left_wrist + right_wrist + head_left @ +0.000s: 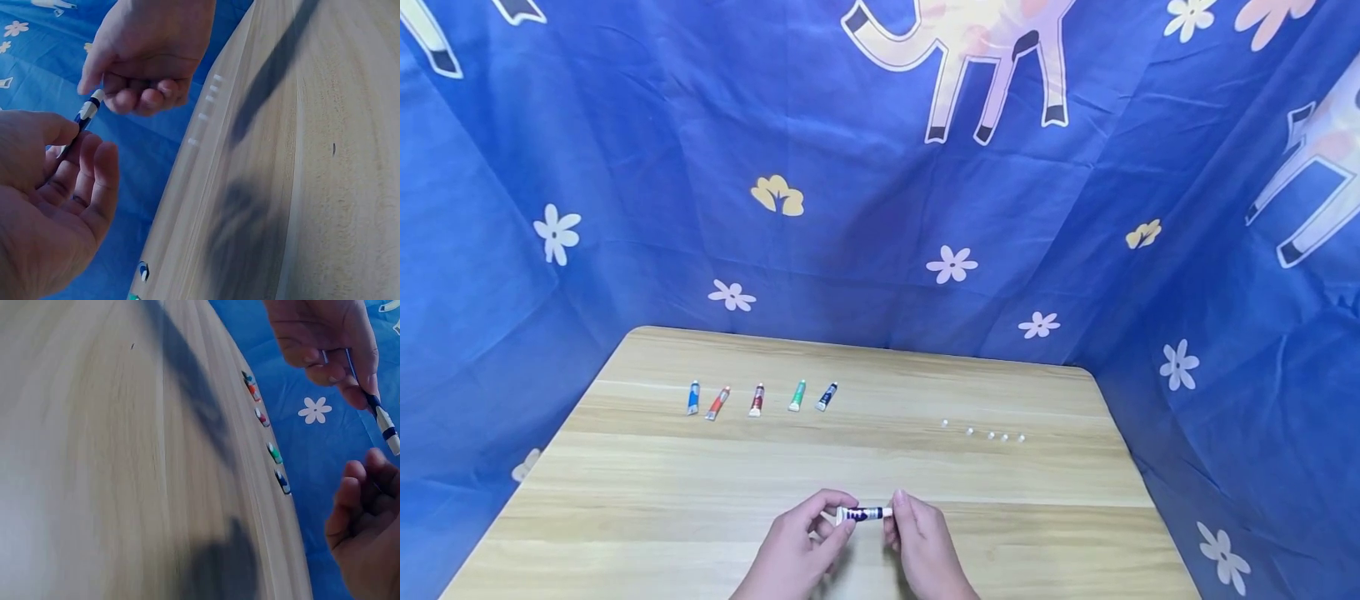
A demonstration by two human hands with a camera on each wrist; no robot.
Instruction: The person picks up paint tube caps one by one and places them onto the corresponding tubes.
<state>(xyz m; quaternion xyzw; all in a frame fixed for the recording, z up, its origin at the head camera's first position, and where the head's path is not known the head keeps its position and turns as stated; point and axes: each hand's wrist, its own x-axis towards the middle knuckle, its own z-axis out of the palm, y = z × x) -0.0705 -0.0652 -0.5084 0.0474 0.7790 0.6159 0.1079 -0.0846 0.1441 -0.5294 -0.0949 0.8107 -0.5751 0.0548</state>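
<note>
In the head view a small dark purple paint tube (865, 514) lies level over the front of the table, its white cap (887, 512) pointing right. My left hand (801, 542) pinches the tube's flat end between thumb and fingers. Close to the cap is my right hand (921, 537), its fingers loosely bent and its thumb tip raised beside the cap. The left wrist view shows the cap (98, 95) between the right thumb and fingers, uncovered. From the right wrist, the cap (394, 442) also shows whole, just above the fingertips (375, 455).
Toward the table's back left lie several paint tubes: blue (693, 398), orange (718, 403), dark red (757, 400), green (797, 396) and navy (827, 397). Several small white caps (991, 436) form a row at the right. Blue patterned cloth (865, 275) hangs around the wooden table (700, 475).
</note>
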